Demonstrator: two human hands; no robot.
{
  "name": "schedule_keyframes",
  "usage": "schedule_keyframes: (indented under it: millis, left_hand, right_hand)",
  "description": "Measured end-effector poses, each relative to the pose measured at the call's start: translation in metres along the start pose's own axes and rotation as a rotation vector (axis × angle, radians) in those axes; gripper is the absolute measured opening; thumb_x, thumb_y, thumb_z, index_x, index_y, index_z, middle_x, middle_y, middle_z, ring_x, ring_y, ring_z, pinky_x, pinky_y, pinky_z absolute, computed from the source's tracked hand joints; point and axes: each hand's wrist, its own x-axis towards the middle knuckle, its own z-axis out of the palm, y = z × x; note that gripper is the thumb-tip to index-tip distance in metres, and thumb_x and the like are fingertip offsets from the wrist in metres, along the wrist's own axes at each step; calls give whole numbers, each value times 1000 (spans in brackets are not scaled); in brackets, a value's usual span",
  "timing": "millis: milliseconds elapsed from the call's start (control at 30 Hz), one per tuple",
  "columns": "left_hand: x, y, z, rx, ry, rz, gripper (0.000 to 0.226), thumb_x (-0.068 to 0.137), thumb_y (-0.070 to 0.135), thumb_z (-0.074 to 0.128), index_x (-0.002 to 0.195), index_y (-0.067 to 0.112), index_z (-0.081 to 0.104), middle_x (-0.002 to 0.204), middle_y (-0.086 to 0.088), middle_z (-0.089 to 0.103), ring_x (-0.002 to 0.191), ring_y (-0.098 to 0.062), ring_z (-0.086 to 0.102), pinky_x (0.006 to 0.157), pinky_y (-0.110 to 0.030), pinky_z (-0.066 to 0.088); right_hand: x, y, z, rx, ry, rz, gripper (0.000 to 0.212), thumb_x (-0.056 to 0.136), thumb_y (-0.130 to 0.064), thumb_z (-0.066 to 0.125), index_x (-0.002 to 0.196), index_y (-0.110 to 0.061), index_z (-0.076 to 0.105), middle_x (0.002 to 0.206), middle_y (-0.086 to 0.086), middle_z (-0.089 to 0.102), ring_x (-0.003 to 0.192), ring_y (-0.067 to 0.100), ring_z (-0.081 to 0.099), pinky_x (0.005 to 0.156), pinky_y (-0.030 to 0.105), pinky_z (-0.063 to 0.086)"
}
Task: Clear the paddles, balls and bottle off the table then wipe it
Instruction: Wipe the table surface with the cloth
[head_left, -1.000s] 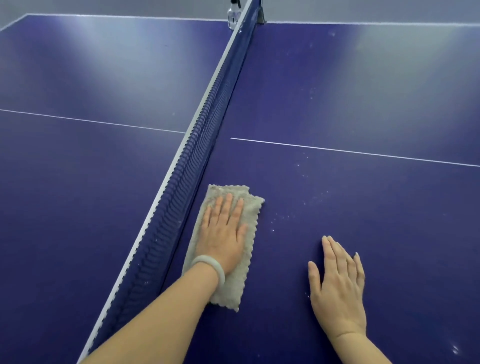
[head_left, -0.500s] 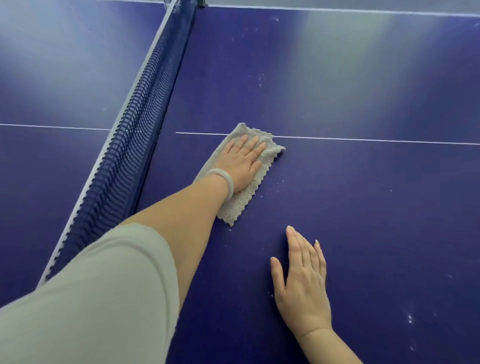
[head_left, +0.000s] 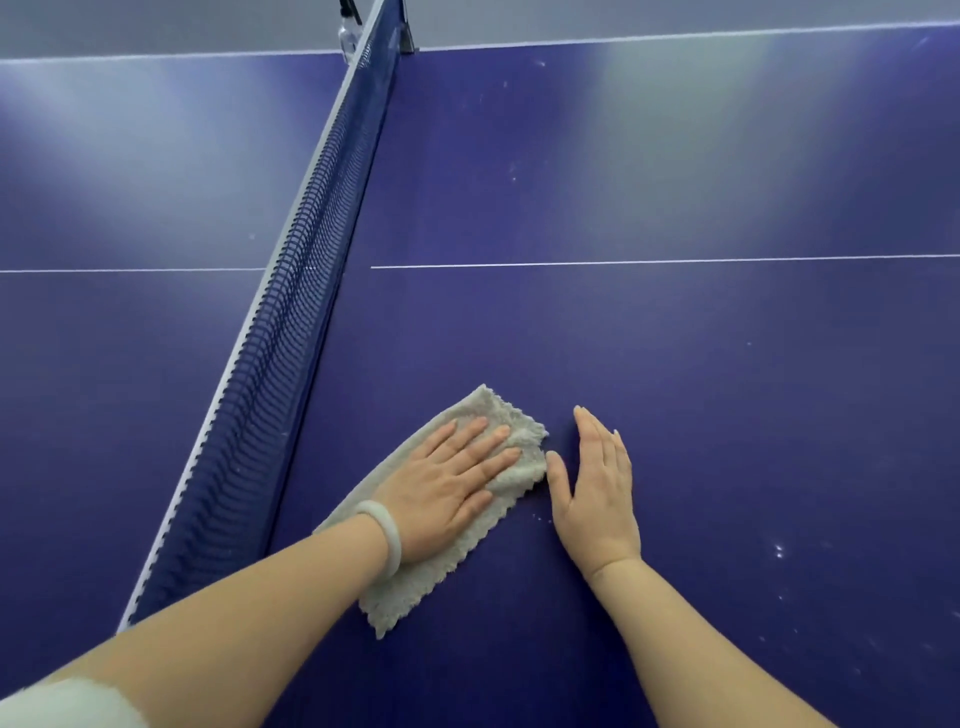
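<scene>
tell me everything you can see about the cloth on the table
The cloth is a beige, fluffy, terry-like rectangle with scalloped edges. It lies flat and at an angle on the blue table, close beside the net. The left hand presses on it with straight, spread fingers and covers its middle, so only the two ends show. The right hand lies flat on the table next to it, thumb by the cloth's edge; whether they touch is unclear.

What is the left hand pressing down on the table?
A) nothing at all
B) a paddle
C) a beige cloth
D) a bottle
C: the left hand lies flat on top of the beige cloth.
</scene>
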Motion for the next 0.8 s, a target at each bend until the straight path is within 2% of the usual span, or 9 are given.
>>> schedule_keyframes:
  millis: [67,167,233,333,433,533,633,700,800]
  left_hand:
    - [-24,4,3,0,26,-143,55,101,47,0,153,36,-14,160,14,-21,147,-9,-23,119,-34,-16]
    - [-36,0,5,4,55,-394,55,99,46,-4,151,34,-19,159,14,-24,145,-9,-26,120,-34,-15]
    - [-30,0,6,-27,81,-569,54,99,45,-4,149,35,-22,160,13,-24,146,-10,-25,121,-35,-12]
    - [-6,5,8,-83,113,-759,53,99,44,-3,147,33,-23,161,10,-20,148,-13,-19,122,-38,-8]
    - [19,22,9,-55,102,-595,54,100,45,-3,149,31,-20,162,7,-18,149,-16,-19,122,-40,-8]
    - [20,49,11,13,51,-188,57,98,46,-5,153,34,-13,163,9,-14,148,-15,-21,121,-39,-12]
    - [-21,59,16,41,19,137,55,104,44,10,156,33,-4,164,8,-11,149,-15,-18,120,-38,-15]
    - [-57,50,21,33,31,149,55,106,42,17,156,32,-1,164,7,-7,150,-16,-14,121,-38,-11]
    - [-91,26,26,101,58,-134,56,104,43,9,156,30,-7,164,4,-7,150,-17,-14,122,-40,-3]
  right_hand:
    - [-5,3,-10,87,50,33,54,102,-27,45,152,-14,29,156,0,31,147,14,18,121,30,17]
    - [-36,22,-25,26,142,131,53,102,-31,38,150,-11,32,155,3,34,145,15,21,121,37,22]
    - [-62,35,-28,-80,133,158,58,100,-37,31,151,-8,31,157,5,31,148,18,18,122,42,19]
    - [-75,44,-22,-263,90,83,68,97,-46,20,151,-8,31,159,4,29,149,19,16,124,38,11]
    - [-69,45,-18,-294,91,105,70,96,-51,16,153,-12,27,160,1,26,149,16,13,124,35,7]
    - [-70,45,-20,-268,90,96,70,97,-51,17,153,-12,28,159,2,28,148,16,14,124,35,7]
    - [-71,43,-23,-297,75,83,71,96,-50,17,152,-9,30,159,4,29,148,20,18,124,37,9]
    - [-72,43,-24,-325,64,83,72,96,-50,15,153,-9,29,159,4,28,149,20,18,124,38,9]
    - [-72,42,-22,-338,52,97,72,96,-52,14,153,-10,27,160,4,27,149,19,17,124,38,10]
